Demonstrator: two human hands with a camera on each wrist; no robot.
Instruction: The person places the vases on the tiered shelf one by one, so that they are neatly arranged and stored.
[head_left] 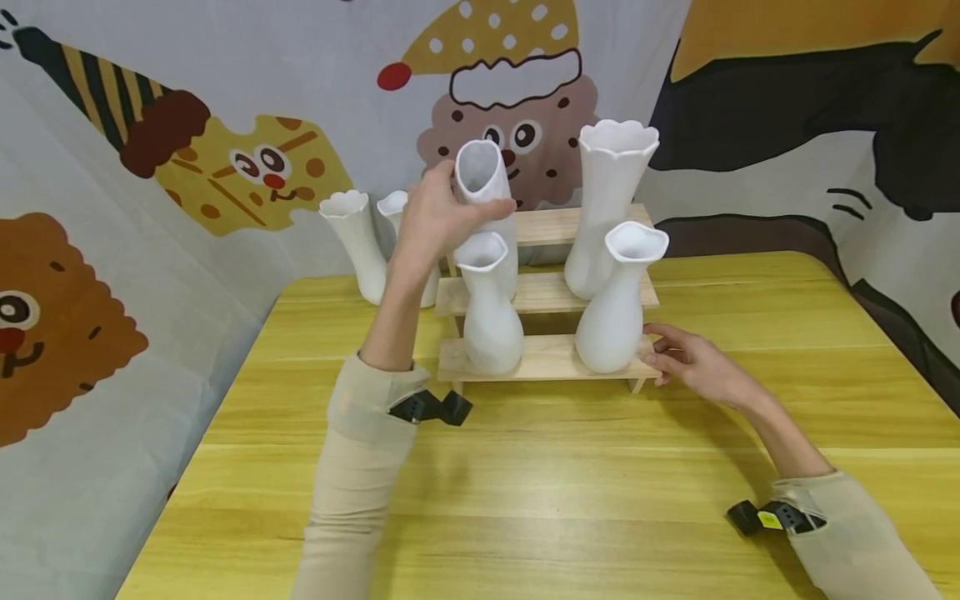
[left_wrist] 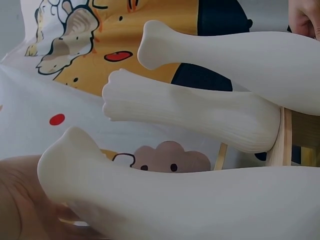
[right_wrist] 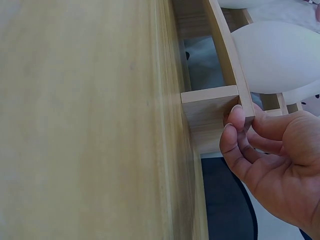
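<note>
A tall white vase with a slanted mouth [head_left: 504,237] stands at the left of a stepped wooden stand [head_left: 545,292]. My left hand [head_left: 438,217] grips it near the top, thumb across its front. Before it, on the lowest board, is a white vase with a wavy rim [head_left: 492,329]; in the left wrist view this front vase [left_wrist: 190,205] hides most of the held one. My right hand [head_left: 693,362] pinches the right end of the lowest board [right_wrist: 235,65], beside a round-bellied white vase [head_left: 611,329]. Behind that rises a tall scalloped vase [head_left: 606,208].
Two more white vases, one with a scalloped rim [head_left: 358,242] and one partly hidden by my left arm [head_left: 393,207], stand on the yellow wood-grain table [head_left: 555,492] left of the stand. A cartoon-printed cloth [head_left: 300,50] hangs behind the table.
</note>
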